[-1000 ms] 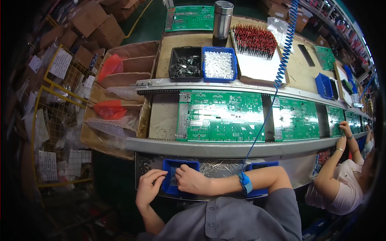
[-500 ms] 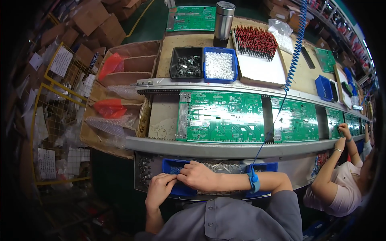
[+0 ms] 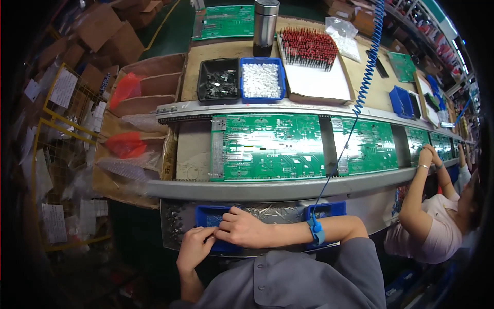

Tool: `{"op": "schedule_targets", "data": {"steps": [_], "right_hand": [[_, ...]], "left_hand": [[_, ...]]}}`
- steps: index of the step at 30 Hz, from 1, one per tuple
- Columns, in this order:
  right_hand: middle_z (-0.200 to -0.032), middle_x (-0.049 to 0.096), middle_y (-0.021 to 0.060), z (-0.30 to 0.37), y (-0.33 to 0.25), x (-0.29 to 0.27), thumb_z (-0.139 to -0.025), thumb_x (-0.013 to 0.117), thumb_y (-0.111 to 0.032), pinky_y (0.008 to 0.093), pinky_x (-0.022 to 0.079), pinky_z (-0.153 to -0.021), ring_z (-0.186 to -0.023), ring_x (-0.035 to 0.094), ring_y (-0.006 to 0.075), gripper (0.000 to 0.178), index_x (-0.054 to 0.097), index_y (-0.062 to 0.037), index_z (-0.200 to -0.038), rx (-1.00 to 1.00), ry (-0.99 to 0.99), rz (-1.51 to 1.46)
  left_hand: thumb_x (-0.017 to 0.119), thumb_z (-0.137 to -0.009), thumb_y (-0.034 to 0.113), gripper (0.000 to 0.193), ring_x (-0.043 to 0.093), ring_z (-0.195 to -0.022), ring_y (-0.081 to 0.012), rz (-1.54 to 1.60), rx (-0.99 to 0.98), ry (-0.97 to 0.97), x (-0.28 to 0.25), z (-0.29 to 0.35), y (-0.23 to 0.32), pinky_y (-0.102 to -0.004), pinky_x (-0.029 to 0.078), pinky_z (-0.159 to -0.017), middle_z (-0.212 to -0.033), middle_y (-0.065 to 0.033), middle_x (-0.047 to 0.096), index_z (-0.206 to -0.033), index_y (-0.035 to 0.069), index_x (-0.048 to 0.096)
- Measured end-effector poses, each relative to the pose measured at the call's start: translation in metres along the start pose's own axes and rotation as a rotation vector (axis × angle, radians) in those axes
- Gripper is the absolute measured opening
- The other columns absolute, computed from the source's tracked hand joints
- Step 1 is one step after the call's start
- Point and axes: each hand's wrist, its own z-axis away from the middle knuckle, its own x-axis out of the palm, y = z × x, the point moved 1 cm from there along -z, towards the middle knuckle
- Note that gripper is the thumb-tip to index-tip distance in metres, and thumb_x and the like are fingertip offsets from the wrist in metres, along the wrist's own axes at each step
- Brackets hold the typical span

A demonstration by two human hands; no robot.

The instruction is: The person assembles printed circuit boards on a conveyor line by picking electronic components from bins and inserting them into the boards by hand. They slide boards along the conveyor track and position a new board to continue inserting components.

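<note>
My left hand and my right hand meet fingertip to fingertip over a blue bin of small parts. The fingers of both are closed in a pinch; whatever lies between them is too small or too hidden to name. A blue wrist strap circles my right wrist, its cord running up to a coiled blue cable. Just beyond my hands, past the grey rail, lies a green circuit board with a few small parts on it.
A second blue bin stands by my right forearm. Across the rail are a black bin, a blue bin of white connectors, red-topped parts and a steel flask. Cardboard dividers stand left; a co-worker sits right.
The whole view has shifted, so the bench appears further left and slightly higher. My hands stay pinched together over the bin. The co-worker's hands have come closer together over a board.
</note>
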Motion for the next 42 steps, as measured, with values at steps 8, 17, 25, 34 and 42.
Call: {"op": "schedule_targets", "data": {"steps": [8, 17, 25, 34, 42], "right_hand": [[-0.078, 0.048, 0.0038, -0.009, -0.003, -0.020, -0.068, 0.057, -0.016, 0.0355, 0.035, -0.075, -0.082, 0.047, 0.0212, 0.013, 0.057, -0.0062, -0.076, -0.078, 0.252, 0.015], [-0.086, 0.053, 0.0040, 0.014, 0.011, -0.029, -0.070, 0.061, -0.017, 0.0372, 0.036, -0.078, -0.088, 0.049, 0.0211, 0.023, 0.057, -0.0091, -0.091, 0.112, 0.057, -0.117], [-0.085, 0.061, 0.0082, 0.040, 0.078, -0.065, -0.070, 0.064, -0.003, 0.0372, 0.045, -0.072, -0.081, 0.056, 0.0275, 0.018, 0.062, -0.0057, -0.088, 0.431, 0.224, -0.154], [-0.082, 0.067, 0.0112, 0.049, 0.162, -0.102, -0.080, 0.060, 0.001, 0.0285, 0.051, -0.061, -0.072, 0.066, 0.0195, 0.014, 0.065, -0.0026, -0.092, 0.728, 0.523, -0.220], [-0.082, 0.068, 0.0135, 0.049, 0.195, -0.093, -0.079, 0.062, -0.003, 0.0298, 0.050, -0.061, -0.066, 0.065, 0.0221, 0.013, 0.068, -0.0019, -0.091, 0.750, 0.544, -0.138]], "left_hand": [[0.064, -0.074, 0.002, 0.012, 0.061, -0.068, -0.0321, -0.001, 0.010, -0.043, 0.000, 0.000, -0.003, -0.0376, 0.046, -0.064, -0.072, -0.0157, 0.062, -0.086, 0.001, 0.065], [0.066, -0.073, 0.003, 0.009, 0.059, -0.076, -0.0273, -0.032, 0.103, -0.024, 0.000, -0.008, 0.008, -0.0353, 0.046, -0.070, -0.079, -0.0103, 0.062, -0.082, 0.002, 0.067], [0.067, -0.069, -0.003, 0.012, 0.060, -0.076, -0.0243, 0.036, 0.109, 0.000, 0.003, -0.008, 0.000, -0.0320, 0.046, -0.068, -0.081, -0.0101, 0.064, -0.080, 0.001, 0.069], [0.068, -0.067, -0.005, 0.012, 0.062, -0.072, -0.0221, 0.233, -0.102, 0.048, 0.005, -0.012, 0.008, -0.0299, 0.048, -0.066, -0.080, -0.0095, 0.065, -0.078, 0.001, 0.068], [0.070, -0.063, -0.006, 0.012, 0.064, -0.071, -0.0181, 0.195, 0.065, 0.173, 0.007, -0.014, 0.000, -0.0262, 0.049, -0.063, -0.075, -0.0093, 0.067, -0.074, -0.002, 0.067]]}}
